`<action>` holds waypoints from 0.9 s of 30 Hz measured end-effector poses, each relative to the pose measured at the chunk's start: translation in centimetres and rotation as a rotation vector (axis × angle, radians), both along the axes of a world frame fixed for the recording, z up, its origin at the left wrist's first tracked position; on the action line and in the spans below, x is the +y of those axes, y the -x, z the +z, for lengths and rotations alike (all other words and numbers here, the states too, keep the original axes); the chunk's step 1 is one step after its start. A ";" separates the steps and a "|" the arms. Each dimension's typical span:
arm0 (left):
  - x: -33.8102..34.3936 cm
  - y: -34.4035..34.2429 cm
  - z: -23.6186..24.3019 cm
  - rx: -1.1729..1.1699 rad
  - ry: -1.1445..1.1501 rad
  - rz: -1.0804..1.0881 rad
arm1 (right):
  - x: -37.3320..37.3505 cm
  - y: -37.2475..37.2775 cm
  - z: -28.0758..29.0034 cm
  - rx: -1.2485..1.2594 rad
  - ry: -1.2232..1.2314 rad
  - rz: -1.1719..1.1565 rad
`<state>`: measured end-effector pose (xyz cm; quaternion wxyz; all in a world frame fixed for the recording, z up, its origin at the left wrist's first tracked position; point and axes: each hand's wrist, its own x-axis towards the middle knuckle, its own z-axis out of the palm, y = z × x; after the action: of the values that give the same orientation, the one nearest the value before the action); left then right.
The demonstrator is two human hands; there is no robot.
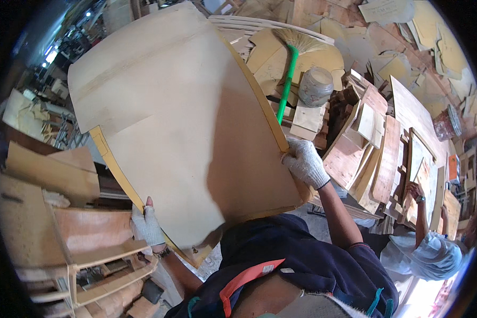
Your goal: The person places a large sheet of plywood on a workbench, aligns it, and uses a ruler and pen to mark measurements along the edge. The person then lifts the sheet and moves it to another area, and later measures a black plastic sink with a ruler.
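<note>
A large, pale, slightly curved panel (169,132) with yellowish edge strips is held up in front of me. A pale sheet covers most of it and overhangs its far left side. My left hand (148,228), in a white knit glove with the thumb tip bare, grips the panel's near left edge. On the opposite side, my right hand (306,163), also gloved, is closed on the right edge close to the near corner. The fingers beneath the panel are partly hidden. A dark shadow falls over the panel's right half.
Right of the panel lie a green-handled broom (288,85), a cloudy jar (316,86) and stacked wooden boards (360,143). Wooden frames (98,233) stand at left. Another person (424,254) handles boards at far right. Thin cut templates (392,63) cover the back wall.
</note>
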<state>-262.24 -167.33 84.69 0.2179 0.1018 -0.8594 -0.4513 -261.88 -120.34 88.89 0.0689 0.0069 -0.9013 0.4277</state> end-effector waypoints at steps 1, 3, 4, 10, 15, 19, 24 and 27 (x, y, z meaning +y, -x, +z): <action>0.5 1.9 0.1 -0.013 -0.050 -0.018 | 0.3 1.0 -0.1 0.003 0.009 -0.024; 1.5 6.0 0.5 -0.002 -0.163 -0.095 | 0.7 2.9 0.0 -0.047 0.076 -0.111; 2.0 8.5 0.6 0.027 -0.230 -0.155 | 0.9 4.0 0.1 -0.068 0.108 -0.151; 5.5 24.6 1.0 0.023 -0.465 -0.362 | 2.5 11.6 1.1 0.080 -0.027 -0.315; 6.1 35.7 3.4 -0.081 -0.169 -0.485 | 1.2 17.3 2.4 0.068 0.028 -0.421; 8.4 41.7 3.1 -0.085 -0.169 -0.577 | 0.4 19.2 2.1 0.044 0.001 -0.542; 8.7 47.0 1.2 -0.136 -0.349 -0.589 | 0.0 20.5 2.5 0.084 -0.088 -0.630; 7.7 50.8 0.7 -0.126 -0.270 -0.620 | 1.2 22.2 0.8 0.058 0.088 -0.637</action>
<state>-313.05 -159.66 85.34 0.0014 -0.1085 -0.7938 -0.5984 -284.11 -119.09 89.72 0.2254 -0.2664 -0.8364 0.4226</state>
